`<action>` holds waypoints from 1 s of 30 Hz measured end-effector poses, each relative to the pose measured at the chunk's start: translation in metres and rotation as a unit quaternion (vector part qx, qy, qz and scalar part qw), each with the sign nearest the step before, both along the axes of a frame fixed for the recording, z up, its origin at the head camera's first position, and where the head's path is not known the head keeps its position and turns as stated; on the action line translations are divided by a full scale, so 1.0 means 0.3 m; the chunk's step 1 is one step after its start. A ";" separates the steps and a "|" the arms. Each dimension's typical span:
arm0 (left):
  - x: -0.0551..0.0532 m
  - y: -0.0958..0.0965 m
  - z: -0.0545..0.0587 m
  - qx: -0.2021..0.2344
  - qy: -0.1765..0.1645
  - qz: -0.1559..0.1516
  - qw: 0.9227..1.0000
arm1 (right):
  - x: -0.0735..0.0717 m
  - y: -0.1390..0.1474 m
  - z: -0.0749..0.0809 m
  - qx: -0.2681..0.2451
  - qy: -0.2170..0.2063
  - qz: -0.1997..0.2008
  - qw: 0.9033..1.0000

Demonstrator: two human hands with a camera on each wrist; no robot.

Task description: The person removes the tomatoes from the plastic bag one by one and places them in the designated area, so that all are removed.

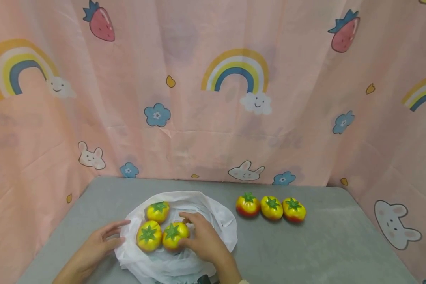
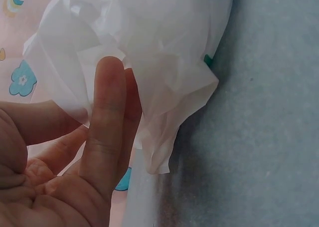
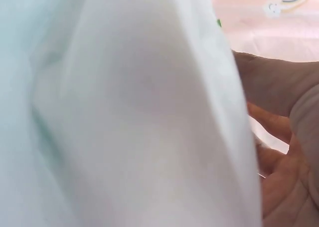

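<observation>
A white plastic bag [image 1: 224, 215] lies spread open on the table, and three yellow fruits with green star-shaped tops, tomato-like, sit inside it: the back fruit [image 1: 153, 215], the left fruit [image 1: 147, 240] and the right fruit [image 1: 171, 236]. My right hand [image 1: 206, 238] reaches over the bag with its thumb at the right fruit's near side and its fingers spread above its far side. At the bag's left rim is my left hand [image 1: 101, 242], thumb and fingers apart. The left wrist view has thin plastic [image 2: 169, 92] beside those extended fingers [image 2: 107, 107]. Bag film mostly hides the right hand in its wrist view.
Right of the bag, a row of three similar yellow-and-red fruits [image 1: 271, 208] stands near the back of the grey table [image 1: 323, 244]. A pink printed curtain [image 1: 184, 150] hangs behind and along both sides. A small dark object [image 1: 204, 279] shows at the bag's near edge.
</observation>
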State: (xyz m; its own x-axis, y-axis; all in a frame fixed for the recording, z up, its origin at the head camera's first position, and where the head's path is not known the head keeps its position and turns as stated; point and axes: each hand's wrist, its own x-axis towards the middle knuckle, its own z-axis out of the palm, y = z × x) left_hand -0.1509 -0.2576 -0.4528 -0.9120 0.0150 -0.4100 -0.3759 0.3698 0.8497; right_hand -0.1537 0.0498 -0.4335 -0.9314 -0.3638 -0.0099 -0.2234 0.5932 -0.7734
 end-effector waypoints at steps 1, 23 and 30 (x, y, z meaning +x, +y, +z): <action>-0.001 0.000 0.001 -0.001 -0.001 -0.001 1.000 | -0.001 -0.002 0.000 0.002 -0.004 -0.004 1.000; 0.003 0.001 -0.010 -0.005 -0.007 -0.004 1.000 | 0.009 -0.018 -0.033 0.045 -0.007 0.016 0.999; -0.002 0.004 -0.011 -0.009 -0.004 -0.011 1.000 | 0.003 -0.021 -0.035 0.039 -0.021 0.008 0.999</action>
